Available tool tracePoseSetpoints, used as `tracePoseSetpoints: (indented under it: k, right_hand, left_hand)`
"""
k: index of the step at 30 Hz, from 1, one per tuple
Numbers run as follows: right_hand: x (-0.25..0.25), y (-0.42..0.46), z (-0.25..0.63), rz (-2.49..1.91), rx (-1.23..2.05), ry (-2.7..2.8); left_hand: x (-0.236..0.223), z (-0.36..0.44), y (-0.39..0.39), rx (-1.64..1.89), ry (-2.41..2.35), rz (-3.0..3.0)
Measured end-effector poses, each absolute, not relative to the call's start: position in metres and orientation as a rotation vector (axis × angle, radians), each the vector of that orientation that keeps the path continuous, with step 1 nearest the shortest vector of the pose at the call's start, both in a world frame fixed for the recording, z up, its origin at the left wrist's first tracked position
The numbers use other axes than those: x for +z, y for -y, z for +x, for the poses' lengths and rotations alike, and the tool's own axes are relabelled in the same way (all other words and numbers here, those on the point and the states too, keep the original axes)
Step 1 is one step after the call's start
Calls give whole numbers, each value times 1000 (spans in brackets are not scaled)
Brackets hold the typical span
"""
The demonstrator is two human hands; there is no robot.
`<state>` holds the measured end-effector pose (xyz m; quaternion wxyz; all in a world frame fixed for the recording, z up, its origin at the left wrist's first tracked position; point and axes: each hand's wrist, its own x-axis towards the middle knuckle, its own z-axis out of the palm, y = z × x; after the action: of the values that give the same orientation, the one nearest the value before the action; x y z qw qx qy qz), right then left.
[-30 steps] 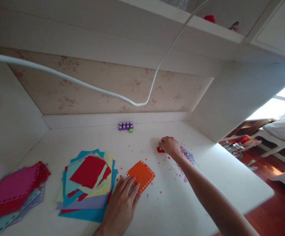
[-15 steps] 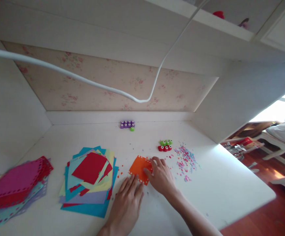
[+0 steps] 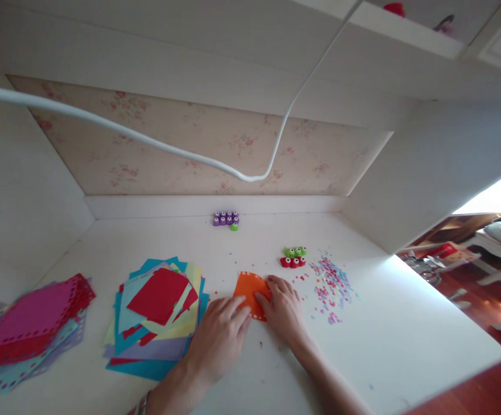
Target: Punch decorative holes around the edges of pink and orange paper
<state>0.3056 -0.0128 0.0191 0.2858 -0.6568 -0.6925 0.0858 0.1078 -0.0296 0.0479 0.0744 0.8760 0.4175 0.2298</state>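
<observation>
A square of orange paper (image 3: pixel 250 294) with small holes punched along its edges lies in the middle of the desk, slightly bowed. My left hand (image 3: pixel 222 331) has its fingers and thumb closed on the paper's left and lower-left edge, covering that part. From the right, my right hand (image 3: pixel 284 308) grips the opposite edge, its thumb on top of the sheet. Beyond the right hand stand green craft punches (image 3: pixel 295 252) and red craft punches (image 3: pixel 292 262) in two short rows.
Uncut coloured paper (image 3: pixel 159 297) is piled left of my hands. Farther left lie punched sheets (image 3: pixel 30 317). Tiny paper cutouts (image 3: pixel 331 279) are scattered at the right. Purple punches (image 3: pixel 226 219) stand near the back wall. A white cable (image 3: pixel 168 148) hangs across the view.
My left hand has moved up and left onto the orange paper's edge. The paper has turned a little and now looks bowed. My right hand stays at its right edge.
</observation>
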Motion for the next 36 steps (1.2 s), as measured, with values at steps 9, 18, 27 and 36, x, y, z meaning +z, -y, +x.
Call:
tracePoseSetpoints:
  k: [9,18,27,36]
  right_hand:
    - [18,10,313,-1652,629,1398]
    - [21,6,321,-1465,807,1206]
    - [21,4,323,-1478,826,1270]
    - [18,10,312,-1404,1073,1420]
  left_hand:
    - [67,118,-153,546,-1446,2651]
    - [50,126,-203,397,-1404,2668]
    - [66,93,-146,230,-1400,2577]
    - [41,64,-8,507,-1312,2289]
